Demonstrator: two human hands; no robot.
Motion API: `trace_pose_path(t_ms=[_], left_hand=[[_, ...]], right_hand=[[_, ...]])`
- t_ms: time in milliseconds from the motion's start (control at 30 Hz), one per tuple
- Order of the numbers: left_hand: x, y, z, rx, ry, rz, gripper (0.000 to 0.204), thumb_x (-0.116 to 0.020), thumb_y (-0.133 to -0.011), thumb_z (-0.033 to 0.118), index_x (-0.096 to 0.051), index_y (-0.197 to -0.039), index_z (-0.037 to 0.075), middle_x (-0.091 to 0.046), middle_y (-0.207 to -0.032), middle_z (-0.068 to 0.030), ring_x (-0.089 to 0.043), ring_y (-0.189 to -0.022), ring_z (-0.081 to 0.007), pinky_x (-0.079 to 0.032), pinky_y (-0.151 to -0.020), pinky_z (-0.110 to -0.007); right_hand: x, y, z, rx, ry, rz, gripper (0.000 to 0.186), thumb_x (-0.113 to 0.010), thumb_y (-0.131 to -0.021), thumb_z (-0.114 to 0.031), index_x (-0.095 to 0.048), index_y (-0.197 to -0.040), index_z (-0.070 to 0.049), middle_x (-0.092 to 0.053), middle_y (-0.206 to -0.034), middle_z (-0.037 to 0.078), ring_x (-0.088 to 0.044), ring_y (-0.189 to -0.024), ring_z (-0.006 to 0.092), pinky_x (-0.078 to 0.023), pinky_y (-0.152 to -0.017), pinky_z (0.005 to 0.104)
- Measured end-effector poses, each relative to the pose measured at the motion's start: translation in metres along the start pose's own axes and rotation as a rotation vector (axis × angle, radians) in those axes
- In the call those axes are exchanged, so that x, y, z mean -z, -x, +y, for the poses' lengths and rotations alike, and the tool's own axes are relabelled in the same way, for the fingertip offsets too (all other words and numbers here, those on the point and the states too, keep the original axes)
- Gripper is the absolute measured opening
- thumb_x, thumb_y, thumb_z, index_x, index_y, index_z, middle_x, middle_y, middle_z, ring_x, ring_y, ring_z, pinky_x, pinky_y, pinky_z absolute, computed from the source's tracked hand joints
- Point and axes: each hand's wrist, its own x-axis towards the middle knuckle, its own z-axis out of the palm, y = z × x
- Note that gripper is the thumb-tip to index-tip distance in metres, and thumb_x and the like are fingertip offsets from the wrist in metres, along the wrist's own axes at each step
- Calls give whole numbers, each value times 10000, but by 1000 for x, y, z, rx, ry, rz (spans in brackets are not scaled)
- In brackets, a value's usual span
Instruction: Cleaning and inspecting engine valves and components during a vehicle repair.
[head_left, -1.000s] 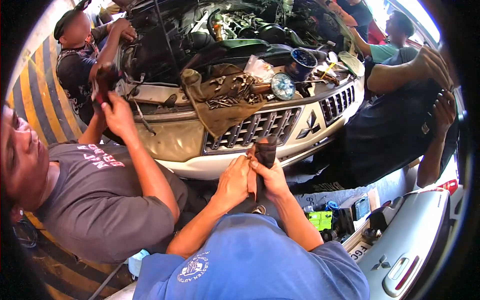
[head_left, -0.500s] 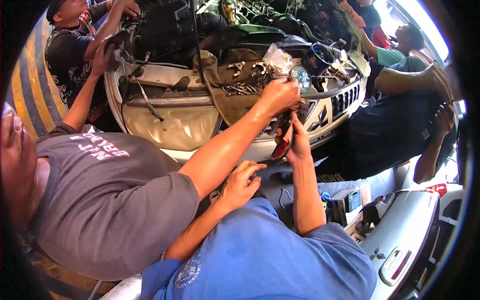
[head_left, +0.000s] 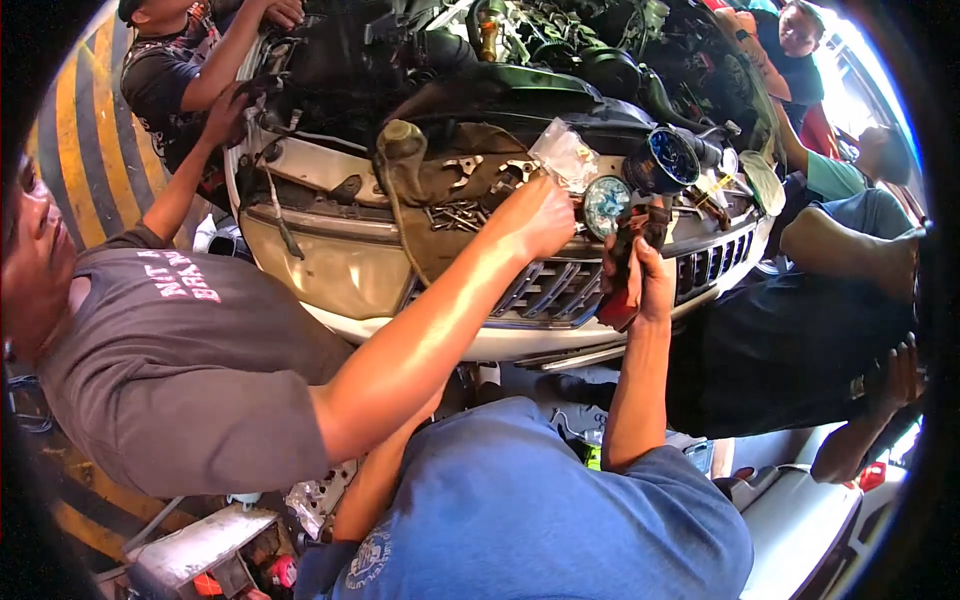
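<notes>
My right hand (head_left: 648, 268) is raised before the car's grille, fingers closed around a dark and red rag (head_left: 622, 305) that hangs below the palm. My left forearm (head_left: 378, 490) comes up from the lower edge. A co-worker's arm (head_left: 420, 320) crosses over it, hiding my left hand's fingers. That co-worker's closed hand (head_left: 540, 215) is left of my rag, near several bolts (head_left: 455, 215) lying on a brown cloth (head_left: 400, 150). Just beyond my right hand are a round lid (head_left: 605, 205) smeared with blue and an open tub (head_left: 665, 160) with blue grease inside.
A clear plastic bag (head_left: 562, 155) lies by the lid. Behind the grille (head_left: 550, 292) is the open engine bay (head_left: 560, 60). Co-workers stand on both sides, one in a grey shirt (head_left: 190, 350) close at my left. A metal box (head_left: 205, 545) is at the lower left.
The co-worker's hand has left the rag in my right hand and moved left toward the bolts. My left hand, seen before with fingers partly extended, is now hidden behind that arm. The view has shifted.
</notes>
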Motion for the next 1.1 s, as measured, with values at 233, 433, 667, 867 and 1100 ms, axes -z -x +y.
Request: trace_pose_path(t_ms=[233, 433, 667, 867, 1100], left_hand=[[-82, 188, 74, 1078, 1075, 162, 243, -522, -858, 58, -600, -1084, 10, -605, -949, -55, -562, -842, -134, -461, -796, -266], [-58, 163, 97, 1021, 1149, 118, 333, -525, -871, 35, -568, -1201, 20, -573, -970, -44, -536, -838, -109, -447, -771, -237], [17, 99, 104, 294, 1243, -7, 416, -583, -832, 90, -520, -1242, 48, -589, -998, -102, -607, -825, -197, -503, -738, -317], [31, 40, 107, 311, 1076, 245, 525, -665, -759, 78, -498, -1254, 30, -572, -987, -119, -593, -766, -189, -507, -659, -308], [16, 11, 96, 442, 945, 582, 530, -709, -725, 109, -512, -1203, -10, -561, -968, -130, -579, -681, -200, -507, -596, -312]], right_hand=[[42, -37, -10, -134, -665, -286, 479, -385, -982, -336, -392, -1320, 3, -485, -1264, 209, -507, -941, 291, -507, -586, 387], [40, -46, -8, -181, -693, -326, 485, -429, -972, -312, -360, -1329, 10, -493, -1164, 172, -481, -950, 271, -501, -606, 385], [28, -27, -6, -149, -309, -236, 624, -638, -855, -325, -354, -1287, 24, -544, -1059, 190, -608, -845, 246, -564, -519, 311], [17, -17, -4, -245, -411, -105, 548, -458, -952, -426, -384, -1255, 24, -590, -995, 208, -639, -710, 255, -557, -437, 310], [-5, -9, 2, -267, -109, 32, 522, -618, -868, -444, -502, -1144, -16, -620, -905, 78, -615, -698, 150, -522, -547, 262]])
